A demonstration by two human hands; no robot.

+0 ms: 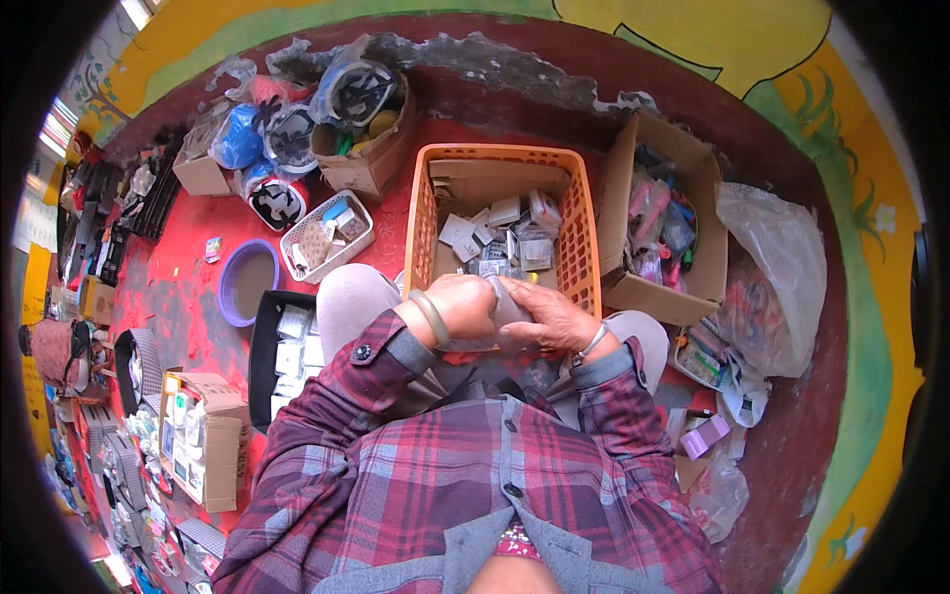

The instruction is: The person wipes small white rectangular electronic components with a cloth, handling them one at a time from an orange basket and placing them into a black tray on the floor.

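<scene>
My left hand point(457, 307) is closed, its fingers curled at the edge of a small clear plastic bag point(508, 309). From the other side my right hand point(550, 317) grips the same bag between thumb and fingers. What the bag holds, if anything, cannot be made out. Both hands are above my lap, at the near edge of an orange plastic basket point(588, 233). Cardboard lines the basket, and several small white boxes point(457, 231) and clear packets point(536, 253) lie in it.
Left of my knees stand a black bin point(265, 342) of white packets, a purple basin point(226, 287) and a white basket point(366, 241). A cardboard box point(708, 252) of colourful items flanks the orange basket on the right. Bagged goods point(287, 139) and another carton point(361, 170) sit by the wall.
</scene>
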